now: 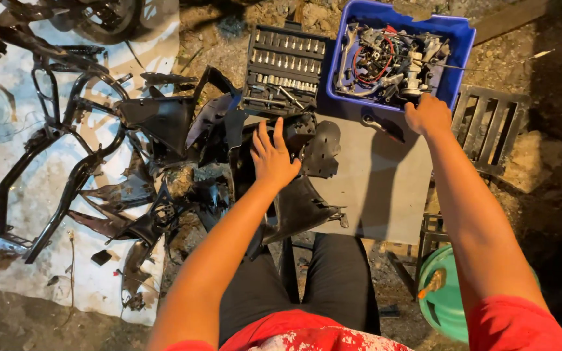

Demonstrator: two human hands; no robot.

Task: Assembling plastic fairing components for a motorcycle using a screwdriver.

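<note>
Stripping looks well advanced: bare frame [53, 130] at left, parts filling the blue bin [463, 39] upper right. Left hand [271, 156] rests spread on a black panel [294, 195], centre, gripping nothing; right hand [427, 116] at the bin's edge, grip probably empty.

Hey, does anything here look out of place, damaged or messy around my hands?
Nothing looks spilled. The black plastic panels under the left hand lie in a loose, overlapping heap, and small bits are scattered on the white sheet. The right hand rests at the blue bin of jumbled metal parts.
</note>
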